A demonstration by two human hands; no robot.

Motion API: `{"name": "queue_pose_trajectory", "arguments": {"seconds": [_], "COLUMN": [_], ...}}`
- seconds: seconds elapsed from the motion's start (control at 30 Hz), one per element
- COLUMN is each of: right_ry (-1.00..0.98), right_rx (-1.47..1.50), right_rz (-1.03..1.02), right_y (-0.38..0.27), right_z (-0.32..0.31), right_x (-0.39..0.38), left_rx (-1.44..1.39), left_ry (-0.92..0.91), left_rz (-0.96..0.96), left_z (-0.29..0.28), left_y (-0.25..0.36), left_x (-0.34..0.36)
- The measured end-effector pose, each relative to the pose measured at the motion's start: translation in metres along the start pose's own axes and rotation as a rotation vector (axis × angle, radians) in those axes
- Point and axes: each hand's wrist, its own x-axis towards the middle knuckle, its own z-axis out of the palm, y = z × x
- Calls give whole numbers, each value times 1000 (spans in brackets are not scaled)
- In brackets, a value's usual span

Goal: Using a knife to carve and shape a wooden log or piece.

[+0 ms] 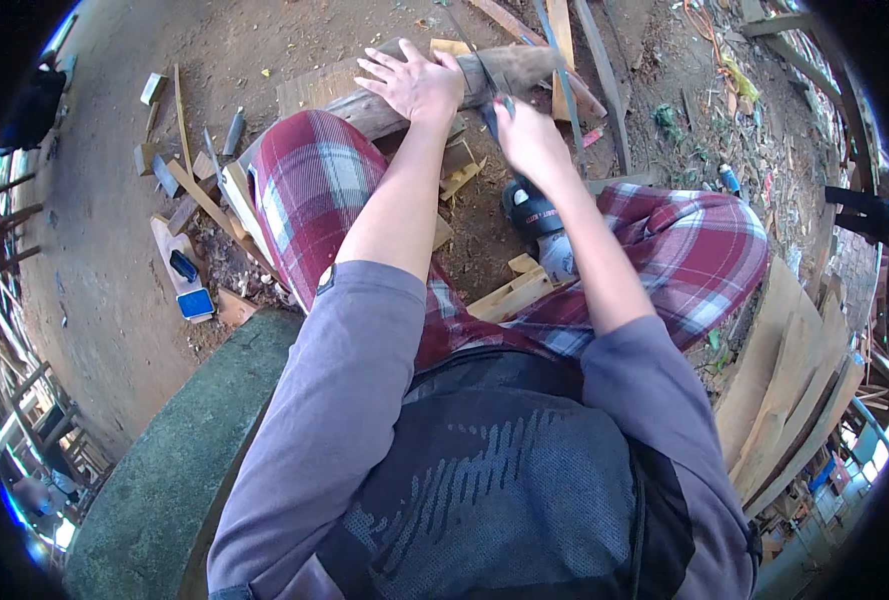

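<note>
A rough grey log [521,65] lies crosswise beyond my knees. My left hand [414,82] rests on its top with the fingers spread apart. My right hand [529,135] is closed around the handle of a hand saw [476,58], whose dark blade crosses the log just right of my left hand. Below the log, scraps of pale wood [459,170] lie on the dirt. My foot in a dark sandal [532,215] is just under my right hand, between my plaid-covered legs.
Loose sticks and offcuts [204,200], with a small blue object [194,302], lie left of me. A mossy slab [164,450] is at lower left, planks [764,390] at right. Litter [739,80] covers ground at upper right. A blurred person [36,495] is at the far left edge.
</note>
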Motion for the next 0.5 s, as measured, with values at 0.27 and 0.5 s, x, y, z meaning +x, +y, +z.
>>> {"name": "queue_pose_trajectory", "arguments": {"seconds": [0.27, 0.5], "right_ry": [-163, -97], "right_rx": [-32, -41], "right_rz": [152, 66], "right_y": [-5, -1], "right_z": [-28, 4], "right_x": [-95, 26], "left_rx": [42, 48], "left_ry": [52, 17], "left_rz": [26, 53], "left_z": [0, 1], "left_y": [-15, 2], "left_x": [4, 1]}}
